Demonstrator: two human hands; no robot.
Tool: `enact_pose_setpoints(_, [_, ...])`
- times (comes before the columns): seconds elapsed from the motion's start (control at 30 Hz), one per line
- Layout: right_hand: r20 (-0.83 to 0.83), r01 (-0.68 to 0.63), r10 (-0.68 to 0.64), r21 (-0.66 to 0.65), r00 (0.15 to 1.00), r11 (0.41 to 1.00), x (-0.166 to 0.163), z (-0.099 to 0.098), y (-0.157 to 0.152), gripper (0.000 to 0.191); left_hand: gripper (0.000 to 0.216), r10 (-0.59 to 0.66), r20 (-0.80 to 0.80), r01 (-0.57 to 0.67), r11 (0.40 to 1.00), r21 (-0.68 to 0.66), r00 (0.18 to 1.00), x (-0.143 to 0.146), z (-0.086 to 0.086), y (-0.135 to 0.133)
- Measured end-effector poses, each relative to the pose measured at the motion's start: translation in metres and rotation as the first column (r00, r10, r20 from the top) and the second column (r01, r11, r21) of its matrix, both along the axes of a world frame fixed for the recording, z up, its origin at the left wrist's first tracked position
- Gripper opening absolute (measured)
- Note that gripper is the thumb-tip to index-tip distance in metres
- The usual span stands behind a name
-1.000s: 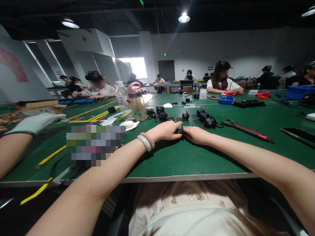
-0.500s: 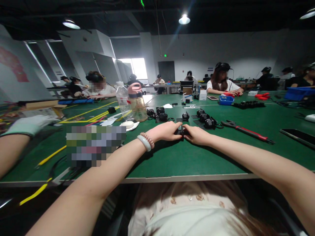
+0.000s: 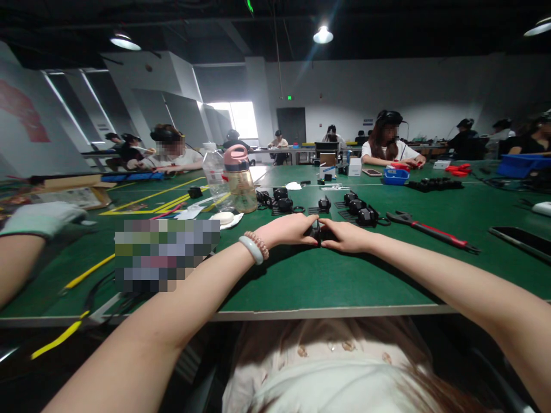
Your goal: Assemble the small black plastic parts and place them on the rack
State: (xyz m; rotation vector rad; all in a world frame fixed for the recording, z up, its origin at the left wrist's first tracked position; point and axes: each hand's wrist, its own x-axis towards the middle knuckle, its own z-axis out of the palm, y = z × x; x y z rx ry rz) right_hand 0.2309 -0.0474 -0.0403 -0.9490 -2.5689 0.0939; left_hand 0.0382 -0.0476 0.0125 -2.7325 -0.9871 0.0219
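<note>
Both my hands meet over a small black part resting on the green table. My left hand, with two bracelets at the wrist, curls its fingers onto the part from the left. My right hand pinches it from the right. Most of the part is hidden between my fingers. Behind my hands lie several similar black parts on black ridged strips.
A red-handled wrench lies to the right, a dark phone beyond it. Two bottles stand at the back left near a white lid. A co-worker's gloved hand rests at far left. Other people sit at the far side.
My hands stay on the black part and have pressed slightly closer together. The co-worker's gloved hand at the left has drawn back toward the left.
</note>
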Motion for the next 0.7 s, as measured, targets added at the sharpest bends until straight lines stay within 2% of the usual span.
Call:
enact_pose_setpoints(0.23, [-0.021,-0.033,0.032,-0.014,0.999,0.999,0.0001,-0.0039,0.005,0.065,0.066,-0.041,0.028,0.04,0.998,0.049,0.999,0.0009,0.0007,0.0004])
enact_pose_setpoints(0.7, [-0.004,-0.046,0.046,0.006,0.999,0.999,-0.001,-0.0022,0.0026,0.057,0.072,-0.074,0.092,0.076,0.997,-0.026,0.993,0.0045,0.0024,-0.0062])
